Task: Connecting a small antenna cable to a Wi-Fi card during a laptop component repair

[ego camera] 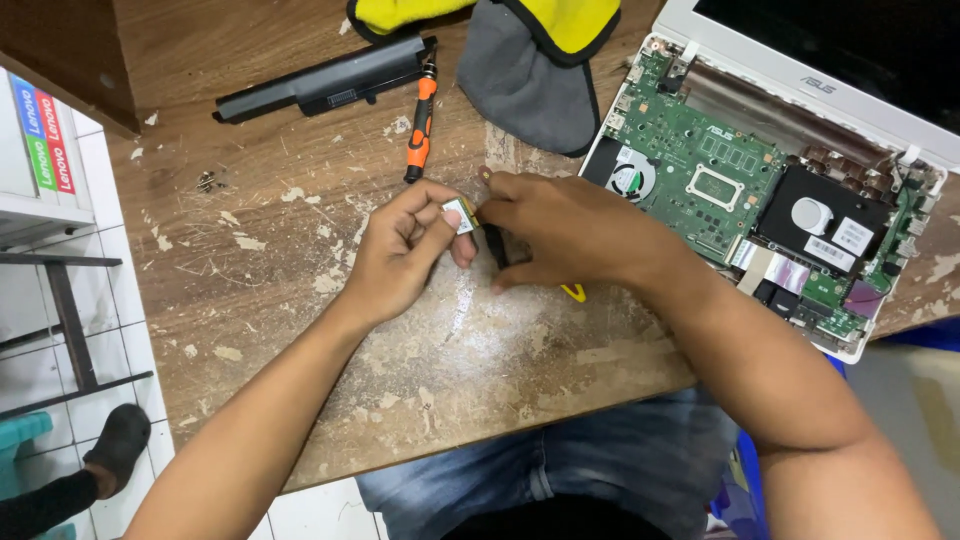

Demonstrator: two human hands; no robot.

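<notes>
My left hand (400, 250) pinches a small flat circuit card (459, 214) with a white label between thumb and fingers, above the worn wooden table (300, 300). My right hand (560, 230) meets the card's right edge with its fingertips and grips a dark tool with a yellow tip (574, 292) that pokes out below the palm. The two hands touch at the card, left of an opened white laptop (760, 180) whose green mainboard and fan are exposed.
An orange and black screwdriver (420, 125) lies just beyond my hands. A long black battery pack (320, 85) rests at the back, next to a grey and yellow cloth bag (535, 60). Small screws (207, 182) lie at the left. Shelving stands left of the table.
</notes>
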